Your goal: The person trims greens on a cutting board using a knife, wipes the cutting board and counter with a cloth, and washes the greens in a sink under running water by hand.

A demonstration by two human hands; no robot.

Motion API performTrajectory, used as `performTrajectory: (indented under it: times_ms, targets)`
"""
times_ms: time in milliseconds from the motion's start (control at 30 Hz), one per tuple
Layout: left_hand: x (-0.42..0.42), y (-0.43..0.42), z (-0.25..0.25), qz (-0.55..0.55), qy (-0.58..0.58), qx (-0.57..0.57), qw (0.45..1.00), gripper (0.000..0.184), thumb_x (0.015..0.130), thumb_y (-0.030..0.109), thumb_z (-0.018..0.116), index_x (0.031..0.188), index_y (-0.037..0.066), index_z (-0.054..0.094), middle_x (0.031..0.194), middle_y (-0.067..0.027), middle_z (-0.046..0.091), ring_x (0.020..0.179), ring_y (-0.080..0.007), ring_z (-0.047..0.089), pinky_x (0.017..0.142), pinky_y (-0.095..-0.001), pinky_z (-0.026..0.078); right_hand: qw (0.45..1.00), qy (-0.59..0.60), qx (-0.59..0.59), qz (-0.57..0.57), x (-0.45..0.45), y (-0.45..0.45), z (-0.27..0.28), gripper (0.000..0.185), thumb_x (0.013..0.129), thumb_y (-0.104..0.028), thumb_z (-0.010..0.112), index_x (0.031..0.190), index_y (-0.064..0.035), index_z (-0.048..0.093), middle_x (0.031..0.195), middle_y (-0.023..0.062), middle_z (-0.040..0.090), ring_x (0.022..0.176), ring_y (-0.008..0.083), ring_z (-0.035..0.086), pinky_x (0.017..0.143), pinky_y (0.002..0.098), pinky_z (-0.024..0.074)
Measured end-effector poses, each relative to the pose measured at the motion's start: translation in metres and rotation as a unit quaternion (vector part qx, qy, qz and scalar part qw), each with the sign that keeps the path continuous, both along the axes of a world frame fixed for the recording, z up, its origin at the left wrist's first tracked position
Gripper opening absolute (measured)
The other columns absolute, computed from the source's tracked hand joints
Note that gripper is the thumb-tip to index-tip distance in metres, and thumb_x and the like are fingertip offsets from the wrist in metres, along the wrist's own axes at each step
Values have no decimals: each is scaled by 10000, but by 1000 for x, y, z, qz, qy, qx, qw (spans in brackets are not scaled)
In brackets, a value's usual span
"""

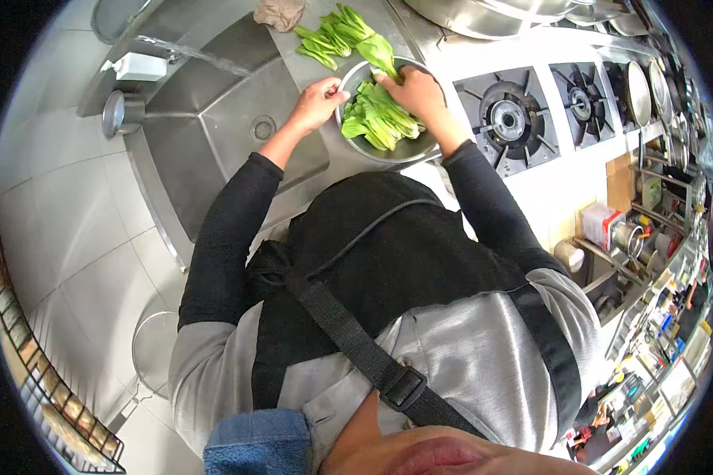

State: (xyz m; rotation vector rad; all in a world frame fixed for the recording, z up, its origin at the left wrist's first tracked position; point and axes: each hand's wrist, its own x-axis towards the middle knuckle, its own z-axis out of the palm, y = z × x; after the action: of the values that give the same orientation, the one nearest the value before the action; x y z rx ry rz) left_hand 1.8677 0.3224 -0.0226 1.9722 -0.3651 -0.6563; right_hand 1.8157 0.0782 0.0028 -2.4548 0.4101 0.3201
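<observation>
A round metal bowl point(417, 149) stands on the steel counter between the sink and the stove, with several stalks of leafy greens point(380, 119), like bok choy, inside. My left hand point(318, 105) is at the bowl's left side, thumb and fingers closed at its rim. Over the right part of the bowl, my right hand point(417, 96) is closed on a bok choy stalk point(377, 54), whose leaf sticks out past the far rim. More loose bok choy point(322, 41) lies on the counter just beyond the bowl.
Left of the bowl is a steel sink point(238, 107), with water running from a faucet. A crumpled brown cloth point(279, 13) lies behind the greens. Gas burners point(507, 119) are close on the right. A metal pot point(123, 113) sits at the sink's left edge; a strainer point(157, 352) is lower left.
</observation>
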Motion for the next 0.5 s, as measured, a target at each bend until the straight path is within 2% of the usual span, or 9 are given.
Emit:
performTrajectory:
  times_ms: [67, 133, 200, 267, 300, 367, 433, 500]
  targets:
    - [-3, -5, 13, 8, 5, -8, 1000, 245, 919, 206, 694, 1089, 33, 662, 846, 5, 633, 724, -73, 554, 656, -252, 468, 994, 10, -87, 72, 14, 12, 7, 729, 791, -661, 656, 1184, -47, 667, 1183, 242, 654, 1104, 377, 645, 930, 465, 520]
    - [-4, -5, 23, 16, 48, -10, 999, 253, 902, 217, 709, 1030, 4, 666, 800, -8, 637, 690, -88, 568, 651, -293, 489, 980, -53, -168, 93, 19, 23, 0, 666, 759, -606, 702, 1192, -99, 678, 1175, 208, 640, 1107, 394, 628, 907, 490, 525]
    - [-1, -3, 20, -4, 58, -15, 998, 296, 896, 265, 720, 1019, 0, 680, 827, -24, 662, 703, -87, 591, 674, -286, 507, 964, -103, -216, 120, 24, 27, 9, 637, 738, -576, 723, 1185, -123, 688, 1140, 188, 643, 1081, 412, 627, 895, 498, 528]
    - [6, 2, 8, -18, 63, 12, 998, 308, 898, 279, 717, 1037, 5, 695, 869, -38, 691, 743, -94, 618, 705, -279, 518, 963, -178, -142, 142, 31, 18, 3, 546, 740, -459, 747, 1125, -81, 672, 1085, 193, 646, 1019, 408, 636, 879, 483, 530]
    - [5, 3, -2, 28, 7, -20, 999, 335, 898, 296, 714, 1082, 15, 708, 944, -51, 720, 806, -97, 639, 739, -264, 512, 959, -213, -103, 156, 34, 10, -3, 502, 740, -401, 760, 1095, -60, 663, 1057, 195, 648, 988, 406, 641, 871, 476, 530]
    - [3, 5, 18, 115, 27, -50, 992, 363, 895, 294, 717, 1107, 0, 701, 977, -58, 725, 847, -104, 644, 760, -265, 512, 941, -278, -37, 187, 34, -3, 8, 387, 767, -256, 756, 1021, -9, 601, 1001, 214, 642, 949, 412, 638, 858, 479, 518]
    - [6, 12, 41, 175, 41, -74, 981, 370, 914, 321, 692, 1097, -1, 702, 947, -43, 718, 850, -102, 645, 734, -255, 504, 952, -262, -10, 159, 31, -14, 36, 359, 820, -229, 724, 1041, 0, 559, 1005, 243, 639, 981, 432, 628, 838, 480, 504]
    - [14, 33, 49, 149, 170, -105, 968, 386, 939, 378, 657, 1102, 30, 696, 941, -13, 690, 836, -94, 624, 704, -248, 480, 954, -272, 52, 113, 33, -18, 62, 335, 866, -237, 704, 1044, -1, 547, 1009, 255, 645, 973, 437, 626, 823, 467, 499]
